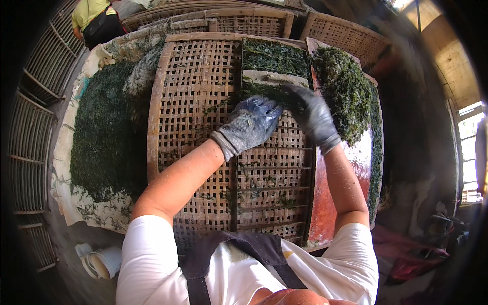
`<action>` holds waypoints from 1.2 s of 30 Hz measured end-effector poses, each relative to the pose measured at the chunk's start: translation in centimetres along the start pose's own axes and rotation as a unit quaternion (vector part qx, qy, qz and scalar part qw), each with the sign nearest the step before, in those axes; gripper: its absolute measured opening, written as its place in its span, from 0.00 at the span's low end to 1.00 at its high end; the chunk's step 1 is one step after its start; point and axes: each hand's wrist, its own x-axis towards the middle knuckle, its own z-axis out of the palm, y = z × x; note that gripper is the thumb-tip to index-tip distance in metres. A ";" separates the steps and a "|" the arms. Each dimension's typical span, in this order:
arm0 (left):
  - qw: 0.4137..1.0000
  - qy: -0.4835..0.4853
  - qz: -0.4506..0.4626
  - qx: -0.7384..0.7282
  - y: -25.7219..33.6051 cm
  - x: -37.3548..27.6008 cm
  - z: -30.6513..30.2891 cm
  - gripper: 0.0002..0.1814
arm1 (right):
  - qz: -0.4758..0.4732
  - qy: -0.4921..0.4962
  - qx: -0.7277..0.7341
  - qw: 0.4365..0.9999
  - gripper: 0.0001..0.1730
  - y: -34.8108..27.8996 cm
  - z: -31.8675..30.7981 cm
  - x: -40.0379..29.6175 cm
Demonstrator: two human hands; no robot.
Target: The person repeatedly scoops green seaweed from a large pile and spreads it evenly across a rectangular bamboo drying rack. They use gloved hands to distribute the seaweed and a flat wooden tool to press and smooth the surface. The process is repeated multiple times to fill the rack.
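Observation:
Both my hands wear grey-blue coated work gloves over a woven bamboo tray (198, 145). My left hand (253, 120), its fingers bent, touches dark green strands (263, 90) that look like seaweed. Blurred by motion, my right hand (314, 112) is at the right end of the same strands; whether either hand grips them is unclear. Just beyond lies a pale bar (274, 78). A flat rectangular layer of seaweed (276, 57) fills the far section of a thin dark frame (234, 179) on the tray. Loose bits are scattered over the weave.
Heaped seaweed (341, 89) sits on a wet red board (324, 198) at right. A broad dark green mass (103, 133) lies on pale cloth (63, 175) at left. More woven trays (343, 36) stand behind. White buckets (105, 263) are on the floor. A person (95, 23) stands far left.

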 end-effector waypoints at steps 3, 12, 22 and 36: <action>0.986 0.001 -0.051 0.162 0.3 0.0 0.2 0.29 | -0.073 0.011 -0.134 0.988 0.21 -0.6 1.2 -1.2; 0.987 -0.073 -0.132 0.052 -0.4 0.3 -1.7 0.33 | -0.053 -0.072 0.044 0.995 0.19 -1.3 -0.7 0.7; 0.992 0.102 -0.072 -0.020 4.2 0.7 4.5 0.25 | -0.157 -0.164 0.040 0.973 0.19 -3.5 3.9 10.5; 0.983 -0.013 -0.168 -0.070 0.8 1.6 6.0 0.41 | -0.058 -0.206 0.186 0.959 0.21 2.5 2.6 8.9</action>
